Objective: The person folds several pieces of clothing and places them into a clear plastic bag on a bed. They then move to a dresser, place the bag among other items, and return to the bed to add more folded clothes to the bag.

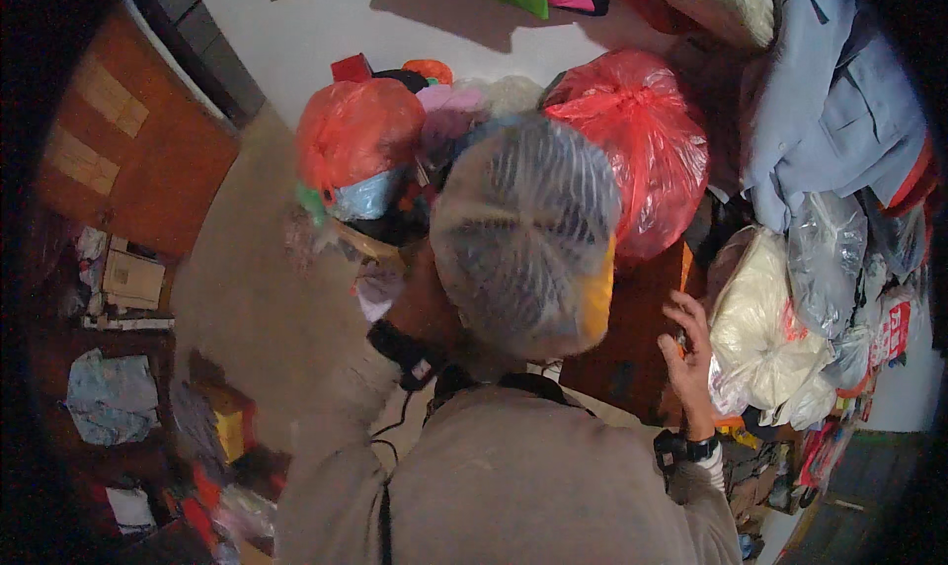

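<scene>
A round, clear plastic-wrapped bundle (522, 232) is before my chest, with dark striped contents and a yellow edge on its right. My left hand (426, 294) reaches along and under the bundle's left side, in shadow. It appears to hold the bundle, though its fingers are hidden behind it. A black strap with a small device circles that wrist. To the right, my right hand (690, 350) is held up with fingers apart and nothing in it. It is beside a cream plastic bag (770, 343) and over a brown wooden surface (615, 343).
A large red plastic bag (644, 143) lies behind the bundle, a smaller red bag (363, 131) to its left. Light-blue clothing (822, 113) hangs at right above clear bags (829, 261). At left are a brown door-like panel (148, 135) and the floor (252, 328).
</scene>
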Demonstrator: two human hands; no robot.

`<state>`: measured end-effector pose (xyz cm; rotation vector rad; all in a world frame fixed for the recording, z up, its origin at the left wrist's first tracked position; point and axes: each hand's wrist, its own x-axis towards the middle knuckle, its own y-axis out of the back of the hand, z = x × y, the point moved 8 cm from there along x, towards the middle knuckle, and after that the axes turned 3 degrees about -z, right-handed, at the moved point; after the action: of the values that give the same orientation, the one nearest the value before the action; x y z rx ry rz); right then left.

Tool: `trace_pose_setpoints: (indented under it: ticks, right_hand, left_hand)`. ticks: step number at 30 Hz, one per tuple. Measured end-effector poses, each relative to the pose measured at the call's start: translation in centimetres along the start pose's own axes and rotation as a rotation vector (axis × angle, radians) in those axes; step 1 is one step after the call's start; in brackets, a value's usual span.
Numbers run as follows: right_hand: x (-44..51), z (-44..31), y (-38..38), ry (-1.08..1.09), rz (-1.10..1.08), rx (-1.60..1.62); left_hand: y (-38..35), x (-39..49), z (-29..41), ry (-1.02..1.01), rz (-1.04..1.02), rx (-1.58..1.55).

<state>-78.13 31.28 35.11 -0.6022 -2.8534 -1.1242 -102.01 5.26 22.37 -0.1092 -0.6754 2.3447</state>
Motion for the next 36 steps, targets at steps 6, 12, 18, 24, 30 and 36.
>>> trace_pose_setpoints:
  ticks: [6,12,18,24,30,36]
  right_hand:
    - [-2.7,2.1,1.6,-0.042,0.067,-0.268]
    - [-3.4,4.3,0.1,0.016,0.026,-0.706]
    - [-3.1,5.7,-0.7,0.098,0.018,-0.778]
    - [-3.1,5.8,-0.4,0.111,0.061,-0.747]
    - [-3.3,6.9,-0.2,0.062,0.027,-0.720]
    - [-3.2,6.4,0.0,0.063,0.051,-0.687]
  left_hand:
    - [1.6,13.2,4.7,0.055,-0.029,-0.451]
    - [5.0,23.1,2.6,0.205,-0.026,-0.028]
    - [5.8,26.6,1.1,-0.209,0.006,1.126]
    - [5.6,26.9,-3.7,-0.470,0.137,1.517]
    - [4.7,31.8,-8.4,-0.217,0.046,1.682]
    - [1.4,32.0,-8.5,-0.054,0.082,1.680]
